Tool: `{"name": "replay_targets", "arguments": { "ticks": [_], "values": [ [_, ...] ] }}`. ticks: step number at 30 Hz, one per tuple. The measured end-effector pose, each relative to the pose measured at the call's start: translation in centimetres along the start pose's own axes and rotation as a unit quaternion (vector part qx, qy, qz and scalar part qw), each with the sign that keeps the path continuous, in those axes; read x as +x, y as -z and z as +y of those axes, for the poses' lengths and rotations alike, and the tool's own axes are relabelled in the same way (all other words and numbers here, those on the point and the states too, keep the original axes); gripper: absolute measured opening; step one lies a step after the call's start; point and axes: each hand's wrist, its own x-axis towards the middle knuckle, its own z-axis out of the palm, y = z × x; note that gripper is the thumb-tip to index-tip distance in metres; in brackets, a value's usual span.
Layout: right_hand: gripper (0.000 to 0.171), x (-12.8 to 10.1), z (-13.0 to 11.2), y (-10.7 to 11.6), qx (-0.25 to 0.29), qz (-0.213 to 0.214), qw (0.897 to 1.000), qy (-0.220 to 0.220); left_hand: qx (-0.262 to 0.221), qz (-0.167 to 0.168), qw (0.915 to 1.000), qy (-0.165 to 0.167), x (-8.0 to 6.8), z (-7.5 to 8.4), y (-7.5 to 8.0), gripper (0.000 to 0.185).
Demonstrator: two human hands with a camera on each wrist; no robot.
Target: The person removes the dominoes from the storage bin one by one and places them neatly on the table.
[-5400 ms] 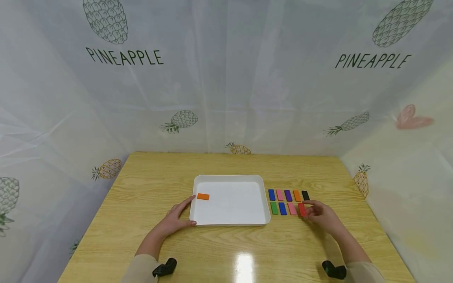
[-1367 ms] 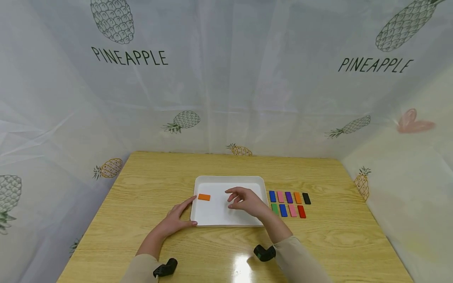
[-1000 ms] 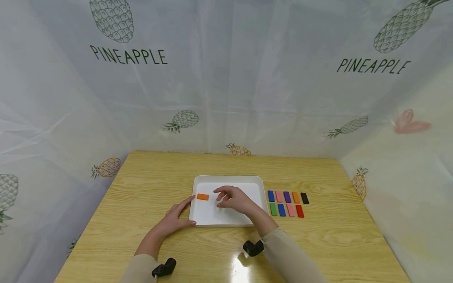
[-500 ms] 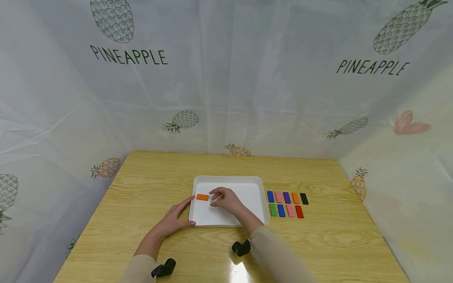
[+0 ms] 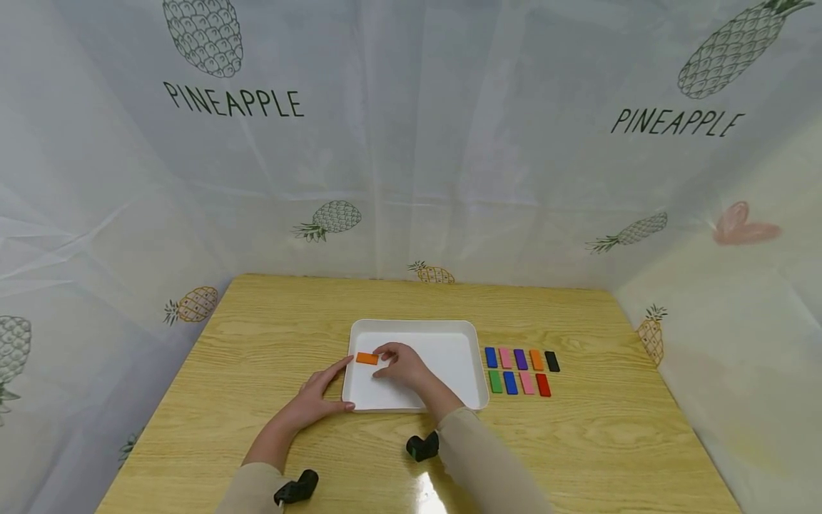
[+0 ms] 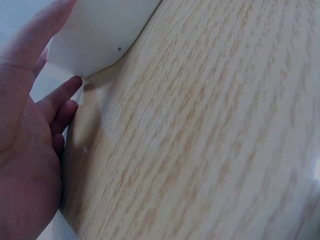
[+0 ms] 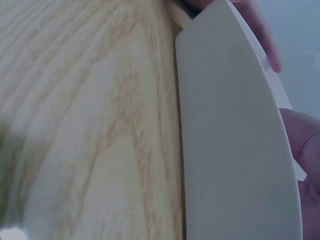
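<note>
In the head view a flat orange block [image 5: 367,358], shaped like a domino, lies near the left side of a shallow white tray [image 5: 443,401]. My right hand [image 5: 403,368] is over the tray, index fingertip at the block's right end and thumb apart below it; whether the finger touches is hard to tell. At the tray's left side rests my left hand [image 5: 311,403], thumb at the near corner and index finger on the left rim. The left wrist view shows the left hand [image 6: 30,125] beside the tray wall [image 6: 100,40]. The tray wall [image 7: 230,130] partly hides the right hand [image 7: 305,140].
Right of the tray, two rows of flat blocks lie on the wooden table [image 5: 616,428], among them blue [image 5: 491,358], purple [image 5: 521,359], black [image 5: 552,361], green [image 5: 495,381] and red [image 5: 544,385]. A pineapple-print curtain [image 5: 411,143] surrounds the table.
My right hand was at the red block several seconds ago. It has since moved left over the tray to the orange block's right end. My left hand has stayed at the tray.
</note>
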Motion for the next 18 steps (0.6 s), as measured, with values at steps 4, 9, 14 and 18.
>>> {"name": "replay_targets", "arguments": {
  "ticks": [4,9,14,18],
  "values": [
    [0.035,0.33,0.14,-0.07,-0.022,-0.007,1.0,0.006,-0.002,0.003,1.0,-0.001,0.0,0.14,-0.01,0.09],
    [0.034,0.42,0.12,0.03,0.007,0.001,1.0,0.001,-0.007,0.004,1.0,0.0,0.0,0.27,-0.07,0.089],
    [0.031,0.67,0.39,-0.13,0.026,0.017,0.999,-0.013,-0.003,0.004,1.0,0.003,-0.06,0.25,-0.03,0.09],
    [0.027,0.97,0.66,-0.37,0.019,0.032,0.999,-0.025,0.0,0.002,1.0,0.004,-0.08,0.23,-0.06,0.09]
  ]
}}
